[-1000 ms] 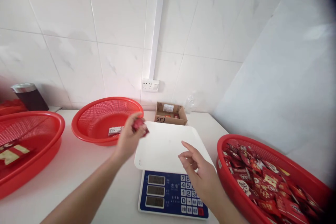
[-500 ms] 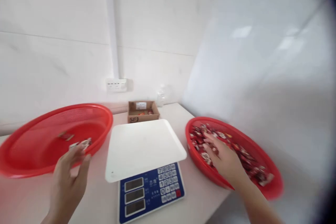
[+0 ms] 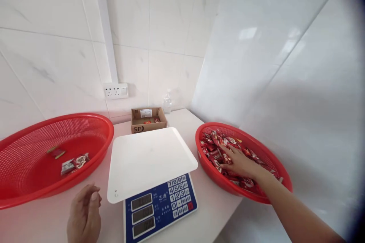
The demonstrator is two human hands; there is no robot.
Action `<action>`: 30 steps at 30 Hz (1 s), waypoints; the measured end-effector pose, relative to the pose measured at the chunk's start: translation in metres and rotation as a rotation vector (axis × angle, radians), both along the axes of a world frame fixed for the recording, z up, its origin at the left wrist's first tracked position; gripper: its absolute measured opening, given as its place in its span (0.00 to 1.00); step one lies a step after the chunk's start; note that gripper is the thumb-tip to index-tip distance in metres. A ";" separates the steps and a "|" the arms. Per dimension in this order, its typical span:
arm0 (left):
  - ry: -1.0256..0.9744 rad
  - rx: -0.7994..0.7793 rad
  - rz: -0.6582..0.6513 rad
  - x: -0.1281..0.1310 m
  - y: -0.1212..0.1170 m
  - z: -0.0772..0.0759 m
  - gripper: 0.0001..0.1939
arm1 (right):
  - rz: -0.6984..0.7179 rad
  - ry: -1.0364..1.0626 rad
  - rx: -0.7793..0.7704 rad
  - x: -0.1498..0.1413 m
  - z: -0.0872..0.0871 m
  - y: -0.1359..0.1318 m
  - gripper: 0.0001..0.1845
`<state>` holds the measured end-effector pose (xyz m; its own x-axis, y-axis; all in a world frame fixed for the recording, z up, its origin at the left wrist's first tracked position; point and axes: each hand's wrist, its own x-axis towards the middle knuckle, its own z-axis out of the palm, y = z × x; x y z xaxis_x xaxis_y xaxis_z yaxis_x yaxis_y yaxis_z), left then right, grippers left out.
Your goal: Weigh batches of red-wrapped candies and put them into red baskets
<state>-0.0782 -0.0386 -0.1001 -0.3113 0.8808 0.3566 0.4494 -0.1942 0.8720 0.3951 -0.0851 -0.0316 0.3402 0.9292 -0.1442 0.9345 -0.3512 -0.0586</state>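
Note:
My right hand reaches into the red basket on the right and lies palm down on a heap of red wrapped packets, fingers spread over them. Whether it grips any packet is hidden. My left hand rests on the white counter beside the scale, fingers loosely curled, with nothing in it. Between the hands stands a digital scale with a bare white weighing tray. To the left, another red basket holds a few packets.
A small open cardboard box stands at the back by the tiled wall, with a clear bottle beside it. A wall socket is above the counter. The counter edge runs close under the right basket.
My left hand let a red packet go into the left basket and drew back to the counter. My right hand moved from above the scale into the right basket. The view swung right.

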 end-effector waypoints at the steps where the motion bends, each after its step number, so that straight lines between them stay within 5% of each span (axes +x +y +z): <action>1: 0.003 -0.025 -0.013 0.002 0.001 0.001 0.23 | -0.001 -0.012 -0.021 0.003 -0.002 0.005 0.45; 10: -0.153 -0.205 -0.091 -0.001 0.015 0.002 0.26 | 0.093 -0.038 0.095 0.011 0.004 0.012 0.39; 15: -0.330 -0.250 -0.083 -0.001 0.017 0.004 0.25 | 0.001 -0.004 0.186 0.019 0.001 0.012 0.31; 19: -0.398 -0.283 -0.054 0.000 0.016 0.007 0.25 | -0.080 -0.013 0.377 0.013 0.022 0.015 0.23; 25: -0.385 -0.305 -0.071 0.000 0.017 0.008 0.25 | -0.020 0.332 0.687 -0.063 0.069 0.040 0.19; 30: -0.397 -0.284 -0.092 -0.001 0.016 0.006 0.24 | 0.314 0.677 0.541 -0.163 0.058 0.078 0.18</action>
